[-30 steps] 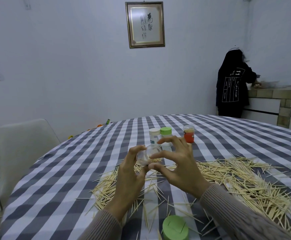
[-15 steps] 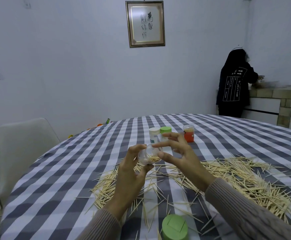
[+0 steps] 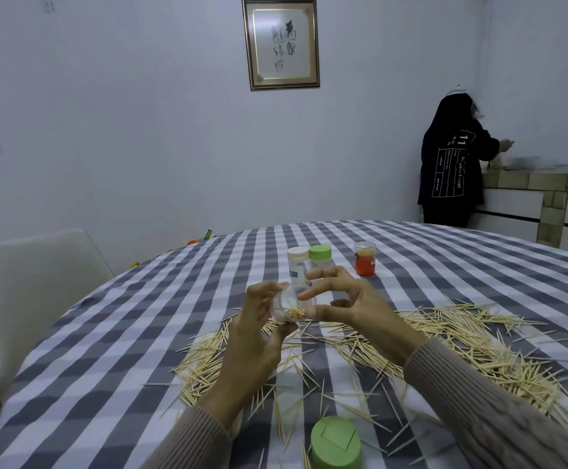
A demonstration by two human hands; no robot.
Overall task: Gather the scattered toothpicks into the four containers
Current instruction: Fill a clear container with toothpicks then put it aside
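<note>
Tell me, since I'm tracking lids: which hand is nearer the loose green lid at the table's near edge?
Left. The left hand, holding the clear container, sits up and left of the green lid. The right hand is farther up, beside the container's mouth.

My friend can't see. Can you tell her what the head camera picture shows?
The left hand holds a small clear jar with a few toothpicks inside, and the right hand touches its rim. Many toothpicks lie scattered on the checked table.
</note>
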